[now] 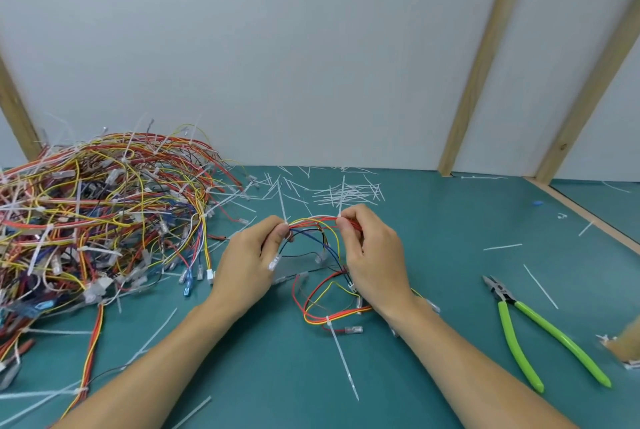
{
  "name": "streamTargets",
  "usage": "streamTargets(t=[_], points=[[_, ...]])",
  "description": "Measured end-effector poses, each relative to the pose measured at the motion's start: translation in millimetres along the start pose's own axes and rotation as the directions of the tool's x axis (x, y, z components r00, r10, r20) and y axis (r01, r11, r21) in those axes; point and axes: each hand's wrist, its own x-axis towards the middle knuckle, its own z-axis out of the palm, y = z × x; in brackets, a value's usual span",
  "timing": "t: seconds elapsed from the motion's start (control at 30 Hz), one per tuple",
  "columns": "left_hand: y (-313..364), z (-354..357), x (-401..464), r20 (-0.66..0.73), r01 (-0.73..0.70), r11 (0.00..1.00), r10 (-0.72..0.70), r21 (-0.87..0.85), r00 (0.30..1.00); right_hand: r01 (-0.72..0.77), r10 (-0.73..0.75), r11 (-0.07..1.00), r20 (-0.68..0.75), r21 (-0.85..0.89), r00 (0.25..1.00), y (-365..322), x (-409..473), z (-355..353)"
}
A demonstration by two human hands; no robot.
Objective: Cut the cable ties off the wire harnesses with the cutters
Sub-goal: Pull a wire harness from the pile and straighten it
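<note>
1. Sprawling over the teal table (pixel 450 220), a tangled pile of harnesses (pixel 104 213) fills the left.
2. Both hands pinch 1 wire harness (pixel 317 227) at centre: left hand (pixel 251 262) and right hand (pixel 372 255) each at a cable tie (pixel 283 210).
3. Green-handled cutters (pixel 533 331) lie untouched, right.
4. Cut tie scraps (pixel 346 191) litter the back.

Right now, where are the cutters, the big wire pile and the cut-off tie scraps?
cutters (pixel 509 297): head view, pivot.
wire pile (pixel 104 213): head view, middle.
tie scraps (pixel 346 193): head view, heap's middle.
</note>
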Motion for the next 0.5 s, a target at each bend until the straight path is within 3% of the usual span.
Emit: streamTargets(t=[0.2, 0.33, 0.4, 0.5], points=[[-3.1, -2.2, -1.1, -0.052, 0.006, 0.995, -0.011, -0.102, 0.999, 0.04, -0.04, 0.999, 0.002, 0.002, 0.999, -1.0, 1.3, -0.4], [-3.0, -8.4, 3.4, -0.156, -0.016, 0.994, -0.001, -0.108, 0.988, 0.006, -0.013, 0.983, -0.041, -0.185, 0.999, 2.1, 4.8, -4.2], [-2.1, -10.0, 3.9, -0.18, -0.03, 0.994, 0.01, -0.108, 0.984, -0.045, 0.026, 0.974, -0.087, -0.223, 0.996, 5.1, 6.9, -7.8], [1.8, -10.4, 2.1, -0.188, -0.032, 0.993, 0.01, -0.114, 0.982, -0.162, 0.16, 0.97, -0.024, -0.179, 0.987, 9.1, 5.4, -9.0]])
